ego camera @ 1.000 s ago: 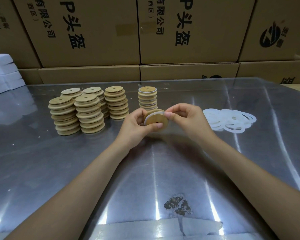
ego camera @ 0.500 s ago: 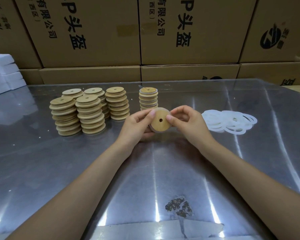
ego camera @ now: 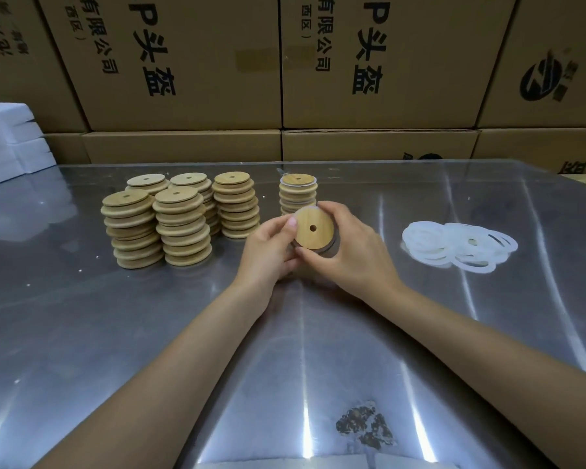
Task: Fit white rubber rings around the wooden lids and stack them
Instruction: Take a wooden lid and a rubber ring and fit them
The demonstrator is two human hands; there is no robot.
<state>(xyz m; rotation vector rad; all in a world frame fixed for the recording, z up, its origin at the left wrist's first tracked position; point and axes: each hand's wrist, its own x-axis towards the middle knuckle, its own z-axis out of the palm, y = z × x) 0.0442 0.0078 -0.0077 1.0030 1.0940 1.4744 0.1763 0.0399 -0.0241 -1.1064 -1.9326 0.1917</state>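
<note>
One head-worn wide-angle view looks forward and down across the shiny metal table [ego camera: 82, 333], close above it. Both forearms enter from the lower frame; cardboard boxes [ego camera: 183, 62] fill the upper frame, bowed by lens distortion.

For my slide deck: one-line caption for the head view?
Both hands, left hand and right hand, hold a wooden lid before stacked lids.

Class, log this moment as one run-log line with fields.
step: seating ring on lid | left hand: holds wooden lid | right hand: holds same lid | finished stack: behind hands | loose rings: right
</note>
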